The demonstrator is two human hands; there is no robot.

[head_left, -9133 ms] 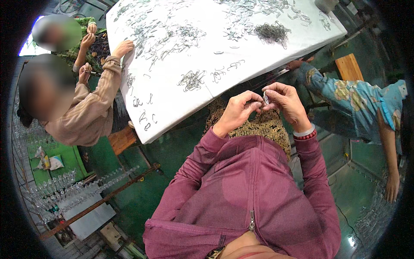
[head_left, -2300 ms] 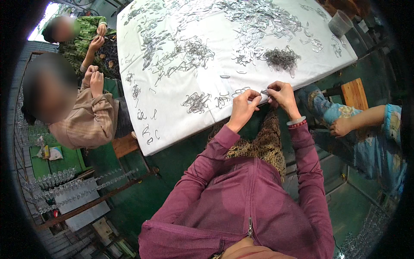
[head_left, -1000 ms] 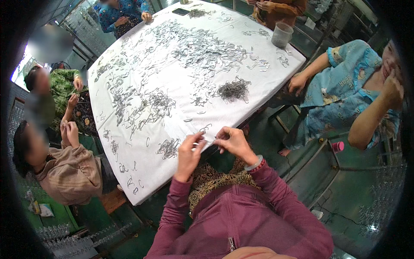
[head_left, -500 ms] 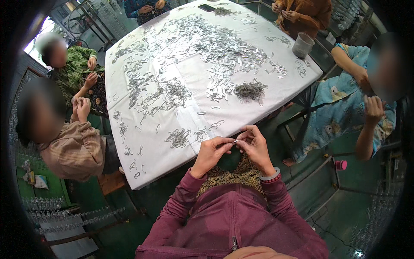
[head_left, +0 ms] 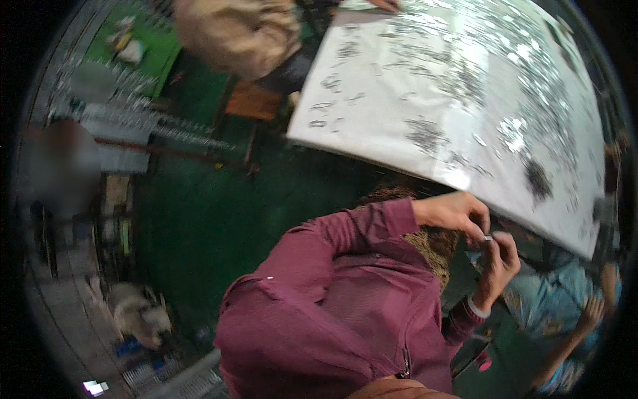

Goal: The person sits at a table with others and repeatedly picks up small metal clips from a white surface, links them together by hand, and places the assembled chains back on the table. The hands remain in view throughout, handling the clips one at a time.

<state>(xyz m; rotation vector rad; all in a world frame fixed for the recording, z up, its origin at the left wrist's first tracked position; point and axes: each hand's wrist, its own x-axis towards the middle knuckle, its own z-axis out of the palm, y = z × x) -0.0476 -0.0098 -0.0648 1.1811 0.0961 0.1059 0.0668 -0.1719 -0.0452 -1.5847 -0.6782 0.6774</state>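
Observation:
My left hand (head_left: 457,214) and my right hand (head_left: 498,265) meet just off the table's near edge, fingertips pinched together. Between them is a small, shiny, pale metal piece (head_left: 488,237), too small and blurred to name its kind. Closest to my hands on the white-covered table (head_left: 379,136) lie a loose cluster of thin bent wire pieces (head_left: 425,135) and a dark heap of wire pieces (head_left: 537,179). Flat silvery metal pieces (head_left: 513,135) are strewn thickly beyond them.
A person in a beige top (head_left: 239,33) sits at the table's left side, near a wooden stool (head_left: 254,101). Another person in blue patterned clothes (head_left: 551,292) is at the right. Hanging rows of clear small items (head_left: 189,133) stand left, by a green surface (head_left: 149,40).
The view has swung left and blurred, putting the table at upper right and showing more floor at left. My hands stay together, pinching the small metal piece.

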